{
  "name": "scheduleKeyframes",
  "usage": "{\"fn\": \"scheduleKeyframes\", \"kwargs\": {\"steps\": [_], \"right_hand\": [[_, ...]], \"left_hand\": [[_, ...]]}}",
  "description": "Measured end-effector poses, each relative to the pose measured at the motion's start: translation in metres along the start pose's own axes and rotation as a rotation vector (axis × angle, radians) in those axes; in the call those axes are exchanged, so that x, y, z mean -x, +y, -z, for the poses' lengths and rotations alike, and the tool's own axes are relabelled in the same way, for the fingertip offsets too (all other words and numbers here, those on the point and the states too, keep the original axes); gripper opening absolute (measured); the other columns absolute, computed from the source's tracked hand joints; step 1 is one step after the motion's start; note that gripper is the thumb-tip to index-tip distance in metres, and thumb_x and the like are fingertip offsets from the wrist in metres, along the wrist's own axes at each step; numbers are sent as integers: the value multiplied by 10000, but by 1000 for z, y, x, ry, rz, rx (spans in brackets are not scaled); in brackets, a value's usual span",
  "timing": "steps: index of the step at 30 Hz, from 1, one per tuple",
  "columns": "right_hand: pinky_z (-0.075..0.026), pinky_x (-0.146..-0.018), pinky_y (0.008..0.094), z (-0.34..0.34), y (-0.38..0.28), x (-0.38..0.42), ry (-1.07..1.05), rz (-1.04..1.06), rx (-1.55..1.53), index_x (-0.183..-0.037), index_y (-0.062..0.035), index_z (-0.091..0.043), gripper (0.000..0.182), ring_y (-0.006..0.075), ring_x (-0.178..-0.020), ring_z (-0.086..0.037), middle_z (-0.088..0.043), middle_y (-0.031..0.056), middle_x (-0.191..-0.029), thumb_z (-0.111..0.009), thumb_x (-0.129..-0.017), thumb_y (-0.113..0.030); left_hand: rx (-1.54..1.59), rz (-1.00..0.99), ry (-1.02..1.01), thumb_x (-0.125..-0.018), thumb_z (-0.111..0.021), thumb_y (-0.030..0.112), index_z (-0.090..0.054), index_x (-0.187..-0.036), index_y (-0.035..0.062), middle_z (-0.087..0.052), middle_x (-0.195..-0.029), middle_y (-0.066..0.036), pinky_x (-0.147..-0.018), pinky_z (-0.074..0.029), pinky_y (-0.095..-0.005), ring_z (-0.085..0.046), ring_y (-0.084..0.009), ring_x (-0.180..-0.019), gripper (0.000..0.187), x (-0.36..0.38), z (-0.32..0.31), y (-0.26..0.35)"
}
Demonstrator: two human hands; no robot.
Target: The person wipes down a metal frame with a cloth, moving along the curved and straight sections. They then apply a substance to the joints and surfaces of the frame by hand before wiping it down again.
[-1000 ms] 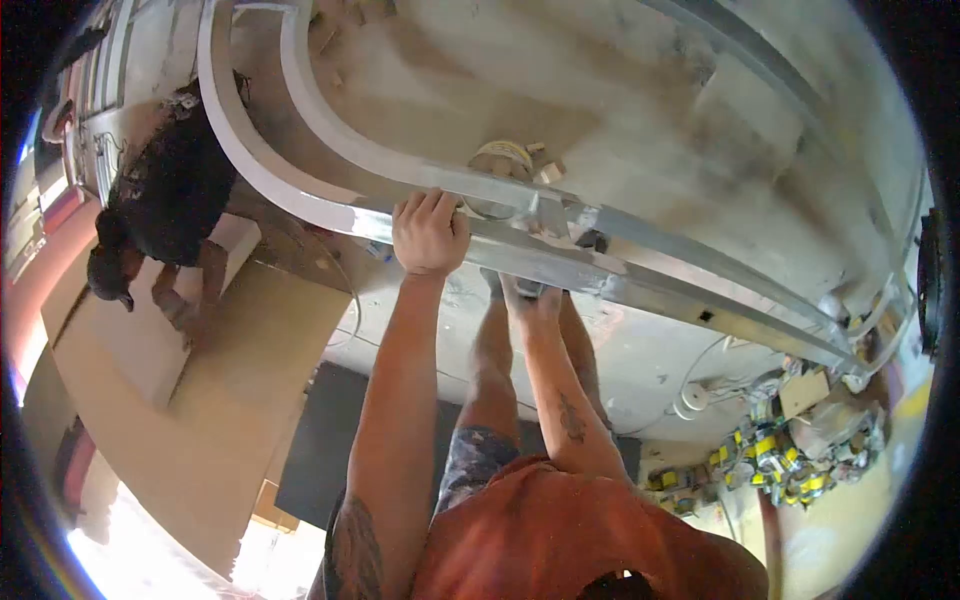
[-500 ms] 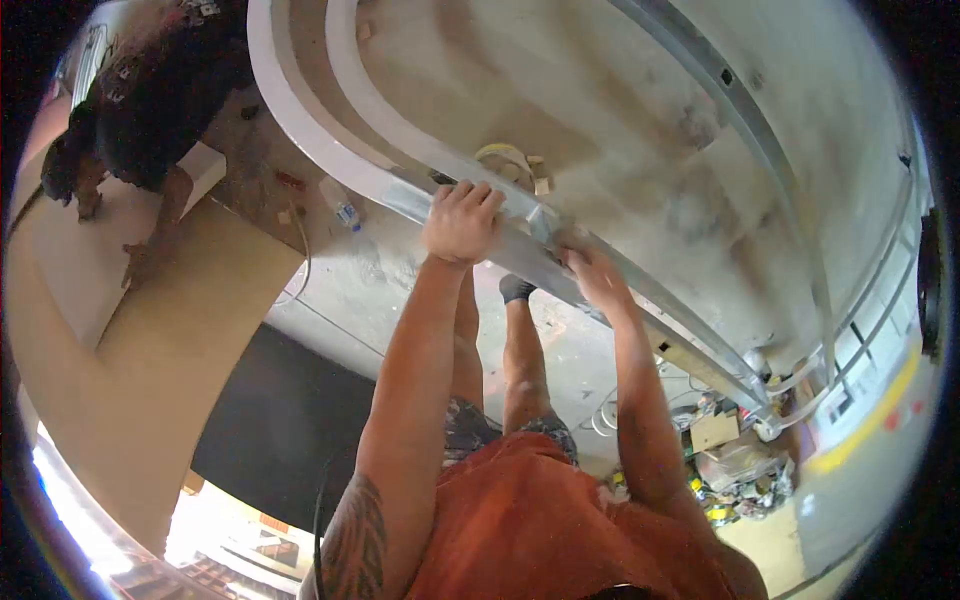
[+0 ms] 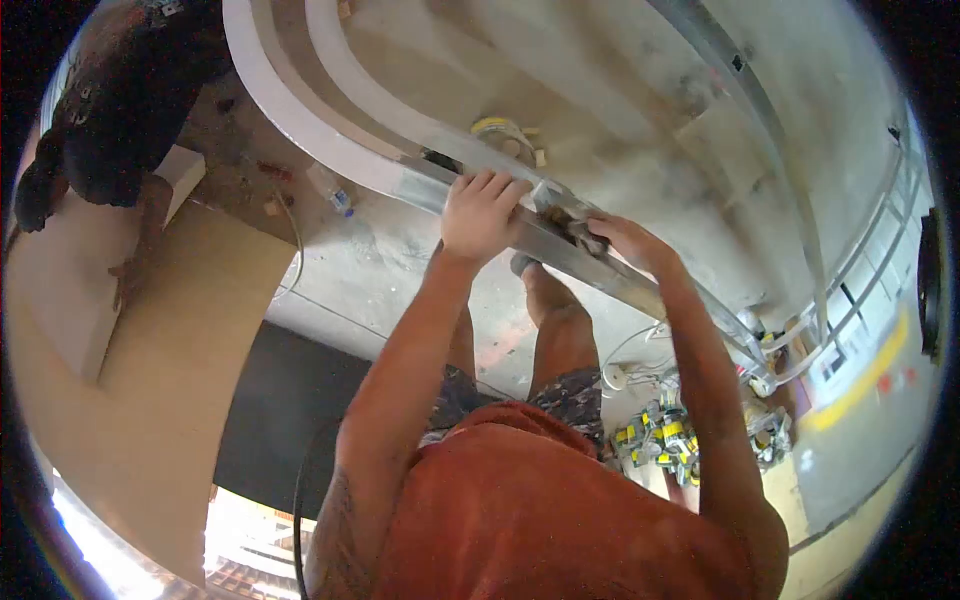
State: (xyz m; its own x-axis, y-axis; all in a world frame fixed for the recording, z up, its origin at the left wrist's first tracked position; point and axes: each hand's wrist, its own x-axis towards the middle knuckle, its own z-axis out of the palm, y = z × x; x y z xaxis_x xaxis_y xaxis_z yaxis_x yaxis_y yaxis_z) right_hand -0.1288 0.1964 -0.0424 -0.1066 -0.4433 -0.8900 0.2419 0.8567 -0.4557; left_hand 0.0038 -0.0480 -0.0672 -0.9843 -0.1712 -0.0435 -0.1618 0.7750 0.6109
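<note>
In front of the legs [image 3: 562,325], the metal frame [image 3: 555,250] looks stiff, smooth and maybe heavy, best held where I see the left hand [image 3: 484,215] wrapped over it, though I can't tell if the right hand [image 3: 635,242] grips anything.

Metal frame [image 3: 405,182] blocking the way under left hand [image 3: 483,214], room over floor [image 3: 368,265] between frame and dark sheet [image 3: 285,400], bottle [image 3: 341,201] and cable [image 3: 299,250] at left
</note>
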Motion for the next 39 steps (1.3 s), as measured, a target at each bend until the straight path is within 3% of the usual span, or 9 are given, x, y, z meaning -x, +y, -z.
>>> {"fn": "scheduleKeyframes", "kwargs": {"steps": [5,7,10,16,20,25,31,37,39], "right_hand": [[-421,-1077,379,38,50,73,30,33,-695,-1252,71,-586,519,263,-1171,-603,-666,189,-1219,-458,-1054,-392],[-397,-1107,425,-21,60,40,58,-31,-354,-1332,22,-528,497,311,-1247,-566,-605,194,-1335,-505,-1027,-370],[-393,-1063,498,-102,33,31,703,299,440,-1394,-2,-508,655,399,-1270,-519,-562,221,-1361,-714,-866,-330],[-400,-1039,486,-88,23,23,566,361,372,-1376,-49,-544,632,357,-1209,-542,-577,166,-1325,-755,-821,-265],[-390,-1047,535,-120,-50,13,550,534,660,-1446,-50,-464,639,402,-1231,-511,-501,199,-1402,-679,-882,-258],[-458,-1004,475,-112,-78,-15,455,490,343,-1399,-166,-585,490,372,-1192,-555,-556,141,-1332,-595,-909,-166],[-464,-1011,466,-29,-58,6,373,751,318,-1292,-113,-651,399,385,-1159,-581,-616,189,-1236,-643,-894,-95],[-464,-970,389,160,-148,8,579,344,537,-1235,-31,-682,487,259,-1087,-644,-711,164,-1138,-582,-986,-438],[-481,-891,405,231,-206,-32,710,334,537,-1252,-20,-683,667,239,-1009,-660,-725,176,-1087,-556,-962,-607]], "left_hand": [[104,226,401,-867,-621,164,-595,-1309,63,-581,-1265,-143,-1034,-420,-384,-536,-288,-1210,453,64,10,23],[862,1247,683,-976,-557,187,-430,-1421,3,-500,-1419,-132,-1075,-383,-468,-496,-293,-1272,498,93,-30,42],[1659,1399,414,-1075,-399,306,-378,-1514,56,-416,-1529,-95,-1095,-371,-357,-444,-225,-1347,506,86,-65,67],[1190,1293,394,-1062,-439,338,-394,-1476,34,-494,-1398,-106,-1033,-434,-356,-515,-242,-1254,515,118,-93,92],[1270,1491,984,-1062,-443,331,-381,-1440,3,-557,-1318,-149,-1048,-429,-401,-522,-259,-1231,504,76,-30,126],[1809,908,697,-1088,-408,370,-110,-1572,44,-394,-1518,-185,-1137,-346,-398,-417,-286,-1366,656,72,-62,61],[1011,1163,1044,-1072,-387,498,-351,-1501,41,-503,-1398,-136,-1045,-437,-420,-512,-275,-1255,628,46,-109,12],[1691,567,785,-992,-377,658,-595,-1270,45,-676,-1122,-119,-765,-583,-420,-683,-291,-891,707,-9,48,-139],[1900,823,1001,-970,-439,655,-630,-1161,55,-685,-1005,-110,-753,-585,-414,-684,-274,-833,657,-8,34,-126]]}}
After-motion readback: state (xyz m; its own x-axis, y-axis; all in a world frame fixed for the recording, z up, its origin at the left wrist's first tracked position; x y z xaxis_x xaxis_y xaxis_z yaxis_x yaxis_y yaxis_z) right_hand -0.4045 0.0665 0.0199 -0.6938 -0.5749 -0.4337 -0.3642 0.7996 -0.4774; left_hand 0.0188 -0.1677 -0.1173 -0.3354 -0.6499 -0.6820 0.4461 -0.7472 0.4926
